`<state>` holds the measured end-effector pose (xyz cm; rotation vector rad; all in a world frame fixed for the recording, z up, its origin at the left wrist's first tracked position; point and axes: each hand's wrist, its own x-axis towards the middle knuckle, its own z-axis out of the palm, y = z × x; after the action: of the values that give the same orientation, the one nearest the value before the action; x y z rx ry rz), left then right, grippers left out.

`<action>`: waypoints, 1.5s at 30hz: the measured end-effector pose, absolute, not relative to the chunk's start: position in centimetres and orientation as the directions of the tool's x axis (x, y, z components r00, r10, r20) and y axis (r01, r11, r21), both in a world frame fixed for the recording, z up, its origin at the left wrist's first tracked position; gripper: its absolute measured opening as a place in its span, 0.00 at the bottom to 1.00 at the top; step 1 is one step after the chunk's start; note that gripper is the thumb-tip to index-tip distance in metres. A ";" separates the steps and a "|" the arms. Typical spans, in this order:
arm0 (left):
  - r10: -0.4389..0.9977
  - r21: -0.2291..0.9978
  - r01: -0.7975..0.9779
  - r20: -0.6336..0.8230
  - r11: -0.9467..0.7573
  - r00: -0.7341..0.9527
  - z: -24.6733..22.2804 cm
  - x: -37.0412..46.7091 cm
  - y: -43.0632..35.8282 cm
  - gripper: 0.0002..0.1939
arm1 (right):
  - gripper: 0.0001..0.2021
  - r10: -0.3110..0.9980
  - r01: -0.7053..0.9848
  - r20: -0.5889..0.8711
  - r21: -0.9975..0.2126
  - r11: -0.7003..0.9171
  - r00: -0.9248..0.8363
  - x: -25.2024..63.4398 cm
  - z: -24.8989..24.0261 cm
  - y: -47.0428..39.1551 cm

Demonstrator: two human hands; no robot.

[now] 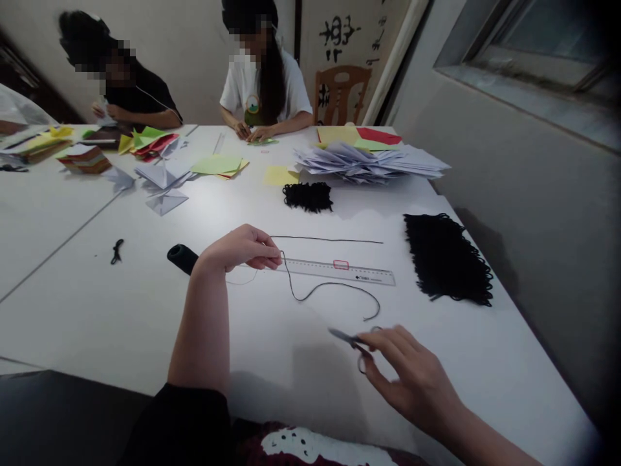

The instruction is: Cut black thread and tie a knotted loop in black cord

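Cord (339, 283) partly hidden in left hand (247, 249)

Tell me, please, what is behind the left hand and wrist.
A black roll shows beside the wrist, and a ruler comes out past the left hand. The roll's other end and part of the ruler are covered, so they cannot be seen.

Black sleeve (177, 424), maroon-and-white printed clothing (320, 448)
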<state>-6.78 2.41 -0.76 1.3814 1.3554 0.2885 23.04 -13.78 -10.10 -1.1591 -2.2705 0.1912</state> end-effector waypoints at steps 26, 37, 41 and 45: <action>0.794 0.849 0.432 -0.477 0.305 0.377 -1.2 -7.0 2.7 0.09 | 0.17 0.828 0.482 -0.114 -0.853 0.201 -0.548 12.8 -8.0 -4.1; 0.776 0.838 0.470 -0.484 0.278 0.404 -1.3 -6.3 2.7 0.08 | 0.19 0.837 0.475 -0.105 -0.857 0.197 -0.537 12.8 -8.2 -3.9; 0.776 0.843 0.457 -0.482 0.285 0.406 -1.4 -6.4 2.8 0.08 | 0.17 0.830 0.432 -0.091 -0.881 0.190 -0.551 12.9 -8.3 -3.7; 0.784 0.854 0.428 -0.474 0.297 0.402 -1.4 -6.5 2.9 0.08 | 0.14 0.832 0.397 -0.113 -0.908 0.135 -0.542 12.9 -8.2 -3.6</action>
<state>-6.47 2.91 -1.45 1.3276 1.2174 0.3376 12.90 -3.65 -8.21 -1.1802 -1.9982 1.3870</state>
